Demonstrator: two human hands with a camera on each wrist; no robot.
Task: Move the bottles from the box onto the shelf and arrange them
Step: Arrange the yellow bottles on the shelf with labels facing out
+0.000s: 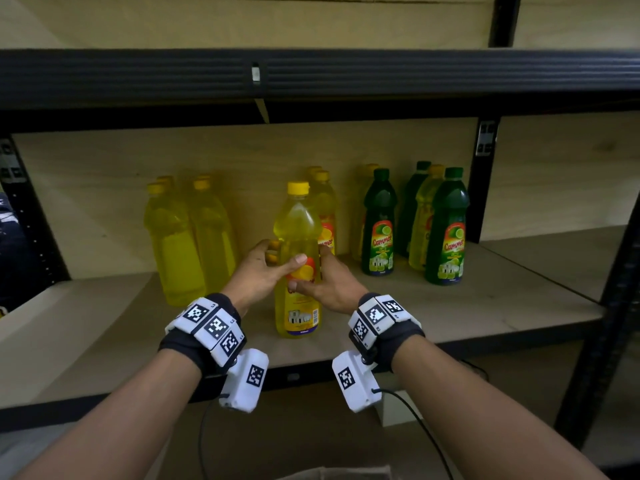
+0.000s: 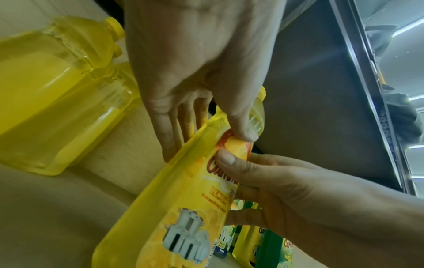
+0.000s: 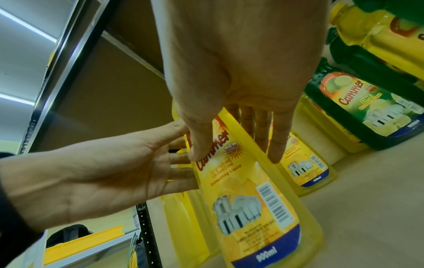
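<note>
left hand (image 1: 258, 271): wrapped round my yellow bottle (image 1: 298, 271), thumb on the label
right hand (image 1: 329, 284): gripping its other side
bottle: upright on the shelf (image 1: 485, 306)

Yellow bottle (image 3: 247, 208) label: "Cammer LEMON 900ml"; green bottle (image 3: 367, 108): "Cammer LIME".

Black wristbands (image 1: 180, 344), white tag-marked camera modules (image 1: 244, 382), cables (image 1: 412, 414)

Dark bag (image 3: 66, 234) beyond the rack
</note>
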